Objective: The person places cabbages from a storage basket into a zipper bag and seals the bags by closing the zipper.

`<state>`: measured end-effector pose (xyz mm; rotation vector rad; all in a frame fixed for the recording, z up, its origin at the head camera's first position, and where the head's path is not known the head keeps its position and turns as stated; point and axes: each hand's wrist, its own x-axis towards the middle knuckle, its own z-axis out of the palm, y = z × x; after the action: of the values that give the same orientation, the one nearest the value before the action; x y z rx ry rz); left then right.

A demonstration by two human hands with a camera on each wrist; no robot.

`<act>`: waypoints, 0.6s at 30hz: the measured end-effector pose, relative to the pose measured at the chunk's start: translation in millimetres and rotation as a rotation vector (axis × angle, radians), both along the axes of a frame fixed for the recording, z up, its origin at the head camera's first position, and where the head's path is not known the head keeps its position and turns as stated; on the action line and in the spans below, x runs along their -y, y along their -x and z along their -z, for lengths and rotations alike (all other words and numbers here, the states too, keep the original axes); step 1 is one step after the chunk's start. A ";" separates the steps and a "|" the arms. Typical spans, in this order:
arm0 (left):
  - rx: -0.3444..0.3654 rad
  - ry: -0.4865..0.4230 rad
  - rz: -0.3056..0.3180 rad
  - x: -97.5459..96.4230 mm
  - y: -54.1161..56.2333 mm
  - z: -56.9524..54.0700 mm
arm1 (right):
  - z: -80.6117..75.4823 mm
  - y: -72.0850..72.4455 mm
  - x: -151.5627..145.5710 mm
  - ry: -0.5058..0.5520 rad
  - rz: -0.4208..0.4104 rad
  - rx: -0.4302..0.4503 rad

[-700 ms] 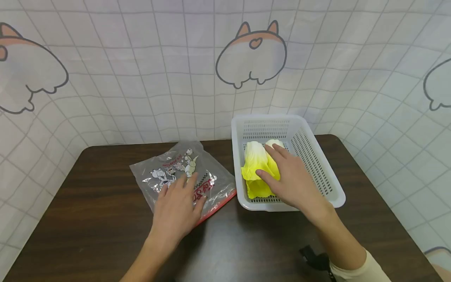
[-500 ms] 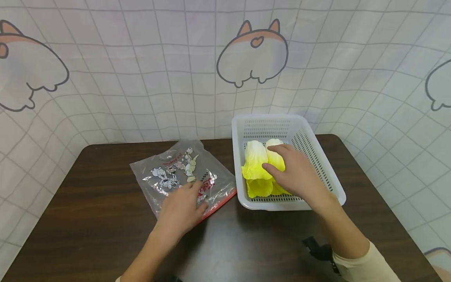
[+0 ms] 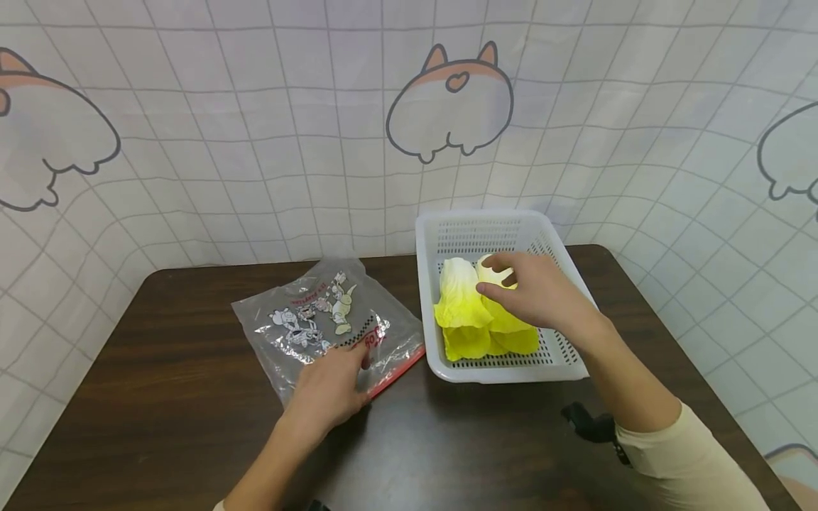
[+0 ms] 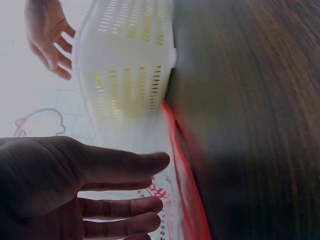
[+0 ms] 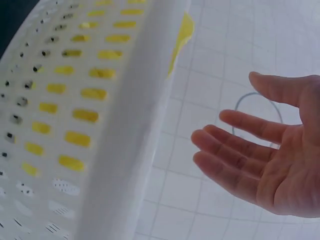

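Note:
A clear zip bag (image 3: 350,312) with cartoon print and a red zip edge lies flat on the table. My left hand (image 3: 329,383) is over its front part, fingers slightly bent and thumb apart. In the left wrist view that hand (image 4: 100,185) is beside the red edge, pinching nothing; whether the fingertips touch the film I cannot tell. Two yellow-and-white toy napa cabbages (image 3: 463,305) lie side by side in a white plastic basket (image 3: 437,365). My right hand (image 3: 543,294) hovers above the basket with nothing in it; the right wrist view shows its fingers (image 5: 235,172) spread and relaxed.
The dark wooden table (image 3: 160,397) carries the bag and the basket, the bag's right corner close to the basket's wall. A white grid-patterned cloth (image 3: 287,142) hangs behind and at the sides. A black strap piece (image 3: 588,424) hangs by my right sleeve.
My right hand has drawn back to the right, uncovering more of the right cabbage. The left hand has shifted down and right towards the bag's red edge, its fingers bending more.

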<state>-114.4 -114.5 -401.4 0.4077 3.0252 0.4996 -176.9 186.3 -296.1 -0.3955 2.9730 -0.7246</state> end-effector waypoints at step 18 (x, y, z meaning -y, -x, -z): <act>-0.015 0.050 0.041 -0.3 2.0 10.8 | -3.9 28.1 -9.7 -0.094 -0.042 0.070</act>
<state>-116.4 -114.2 -412.2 0.4713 3.0294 0.4191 -205.0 196.1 -292.2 -0.4161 2.9097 -0.5799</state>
